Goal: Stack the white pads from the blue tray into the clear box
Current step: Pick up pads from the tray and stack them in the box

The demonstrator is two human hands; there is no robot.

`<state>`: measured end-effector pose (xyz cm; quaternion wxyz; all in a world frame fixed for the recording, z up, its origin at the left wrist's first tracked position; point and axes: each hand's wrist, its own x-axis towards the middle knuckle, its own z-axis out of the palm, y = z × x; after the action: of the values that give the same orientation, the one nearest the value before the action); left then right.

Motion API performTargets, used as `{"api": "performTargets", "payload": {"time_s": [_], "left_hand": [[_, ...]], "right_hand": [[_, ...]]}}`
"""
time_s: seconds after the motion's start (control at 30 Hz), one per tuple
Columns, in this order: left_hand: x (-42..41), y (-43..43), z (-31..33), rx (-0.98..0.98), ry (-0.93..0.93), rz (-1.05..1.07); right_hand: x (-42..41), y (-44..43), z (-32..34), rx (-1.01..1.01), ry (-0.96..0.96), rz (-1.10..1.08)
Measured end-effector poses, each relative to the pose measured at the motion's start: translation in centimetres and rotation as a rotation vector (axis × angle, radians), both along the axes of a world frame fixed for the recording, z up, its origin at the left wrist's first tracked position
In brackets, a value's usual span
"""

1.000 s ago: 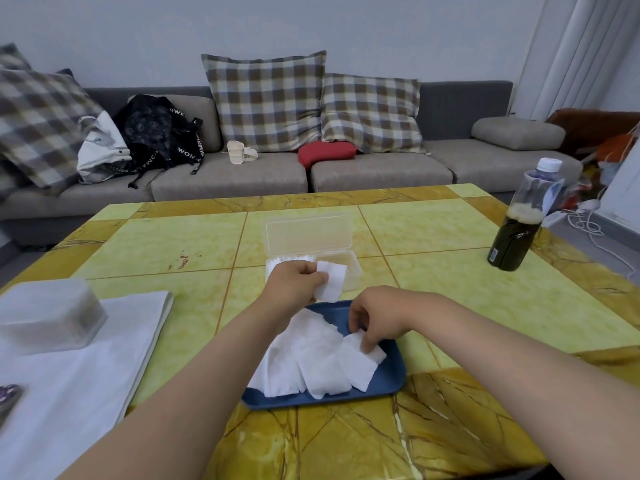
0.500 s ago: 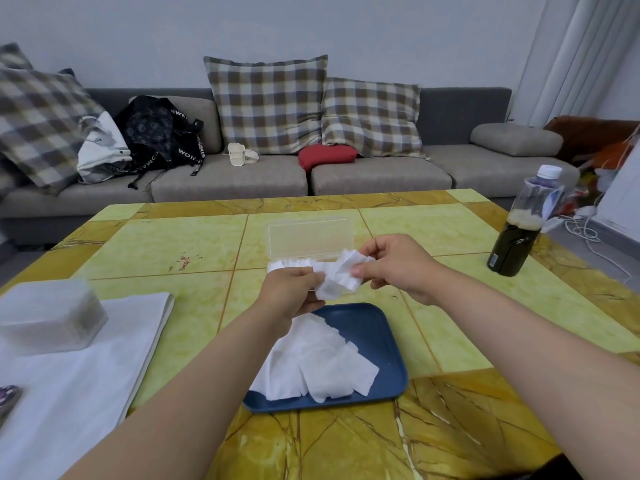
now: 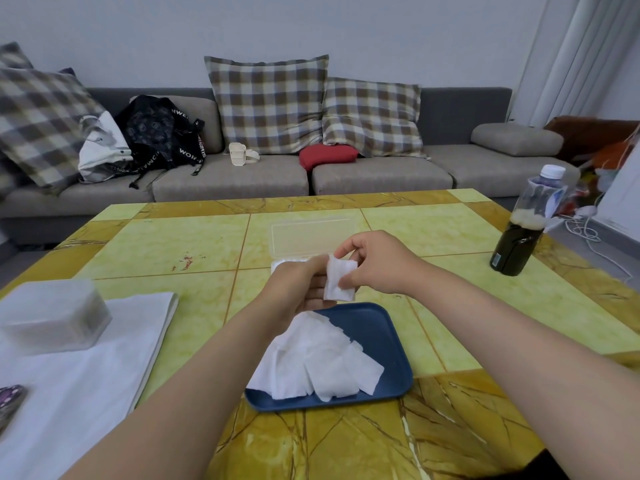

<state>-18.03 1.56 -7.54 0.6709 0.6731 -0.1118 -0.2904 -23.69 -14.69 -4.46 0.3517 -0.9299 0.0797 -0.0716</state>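
A blue tray [image 3: 384,344] lies on the yellow table in front of me, with several white pads [image 3: 322,362] heaped on its left half. Behind it stands the clear box [image 3: 311,233] with its lid tipped up; my hands hide most of its base. Both hands meet above the tray's far edge. My left hand [image 3: 298,285] grips a small stack of white pads [image 3: 339,282] from the left. My right hand [image 3: 374,261] pinches the same stack from the right, thumb on its front.
A dark drink bottle [image 3: 519,237] stands at the table's right edge. At the left lie a white cloth [image 3: 90,362], a frosted plastic container [image 3: 52,317] and a purple object [image 3: 10,400]. A grey sofa with checked cushions runs behind the table.
My right hand lifted a pad from the tray up to my left hand. Now both hands hold the pads together as one squared stack above the tray's far edge.
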Motion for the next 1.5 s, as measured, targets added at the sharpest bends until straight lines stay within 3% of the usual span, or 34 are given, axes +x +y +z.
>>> {"api": "performTargets", "payload": {"time_s": [0.13,0.23,0.43,0.63,0.9,1.07,1.17,1.5], "left_hand": [[-0.1,0.3,0.2,0.053,-0.125,-0.006],[0.2,0.5,0.1,0.059,-0.104,0.113],[0.0,0.6,-0.3,0.086,-0.103,0.201],[-0.2,0.1,-0.4,0.099,-0.142,0.196],[0.1,0.1,-0.6,0.062,-0.064,0.237],[0.1,-0.1,-0.6,-0.034,0.095,0.227],[-0.1,-0.1,-0.6,-0.058,0.105,0.189],[-0.8,-0.1,0.4,-0.121,0.115,0.012]], "right_hand": [[0.0,0.1,-0.3,0.019,-0.023,-0.056],[-0.3,0.0,-0.7,0.051,0.026,-0.072],[-2.0,-0.3,-2.2,-0.167,0.612,0.117],[-3.0,0.6,-2.7,-0.13,0.804,0.179],[-2.7,-2.6,-1.0,-0.061,0.582,0.041],[-2.2,-2.7,-0.2,0.299,0.242,-0.038],[-1.8,-1.8,0.3,0.437,0.149,-0.047],[-1.0,-0.1,0.5,0.216,0.082,-0.151]]}}
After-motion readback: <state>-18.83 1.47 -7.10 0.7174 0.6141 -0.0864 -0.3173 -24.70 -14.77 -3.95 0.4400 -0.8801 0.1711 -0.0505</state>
